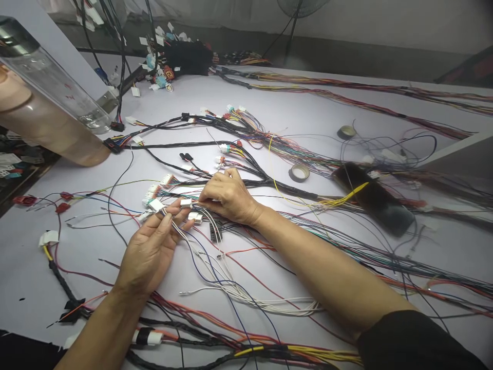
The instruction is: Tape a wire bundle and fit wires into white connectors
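My left hand point(152, 244) is closed, its thumb and fingers pinching a small white wire connector point(156, 206) with white wires running down from it. Another white connector point(186, 203) lies at the fingertips of that hand. My right hand point(231, 198) is pinched just right of it, on the thin white wires point(210, 213) that lead from this connector; its fingertips are partly hidden. Beneath the hands are one more white connector point(195, 218) and a black connector block point(215, 231). Left of them sits a cluster of white and orange multi-pin connectors point(152, 194).
Taped wire harnesses point(292, 191) spread across the white table. To the right lie a dark phone point(373, 200) and a tape roll point(299, 173), with a second roll point(346, 132) behind. Two bottles point(57, 118) stand at the left. A fan point(300, 7) is at the back.
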A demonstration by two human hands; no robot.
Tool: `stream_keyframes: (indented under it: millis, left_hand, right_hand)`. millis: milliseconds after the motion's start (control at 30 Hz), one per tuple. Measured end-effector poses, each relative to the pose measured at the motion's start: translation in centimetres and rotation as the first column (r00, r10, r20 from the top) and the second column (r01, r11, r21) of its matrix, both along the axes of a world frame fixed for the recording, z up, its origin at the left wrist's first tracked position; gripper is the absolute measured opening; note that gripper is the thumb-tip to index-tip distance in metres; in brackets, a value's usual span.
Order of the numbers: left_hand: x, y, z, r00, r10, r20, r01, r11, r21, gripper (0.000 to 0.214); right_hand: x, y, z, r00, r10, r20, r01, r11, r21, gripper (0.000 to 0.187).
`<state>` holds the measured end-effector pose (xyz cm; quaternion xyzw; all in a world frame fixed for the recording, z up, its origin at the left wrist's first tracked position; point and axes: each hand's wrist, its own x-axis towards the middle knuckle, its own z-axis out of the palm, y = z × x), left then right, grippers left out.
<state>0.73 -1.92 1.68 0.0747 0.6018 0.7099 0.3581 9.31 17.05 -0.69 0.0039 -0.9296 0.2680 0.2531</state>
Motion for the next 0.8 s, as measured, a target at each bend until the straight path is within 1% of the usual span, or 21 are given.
stream_keyframes:
  millis: [167,367,533,800]
  left_hand:
    - [-0.07,0.05,-0.12,1.000,-0.016,-0.007,0.016,1.000,0.006,0.017]
    - [-0.20,0.28,-0.08,0.999,-0.029,-0.042,0.028,0.999,-0.016,0.019]
    - [-0.21,0.53,-0.05,0.998,-0.011,-0.059,0.010,1.000,-0.017,0.024]
    - [-0.11,0.74,-0.12,0.997,0.022,-0.080,-0.025,0.999,-0.030,0.022]
  right_hand:
    - [-0.14,-0.07,-0.09,1.000,0.009,-0.015,-0.009,0.999,0.034,0.016]
    - [-0.23,0.02,0.10,0.999,0.037,0.015,-0.038,0.996,0.085,0.019]
    - [-0.21,0.09,0.13,0.999,0.030,0.013,-0.031,0.996,0.083,0.021]
    - [-0.28,0.15,0.00,0.999,0.021,0.026,-0.023,0.996,0.082,0.027]
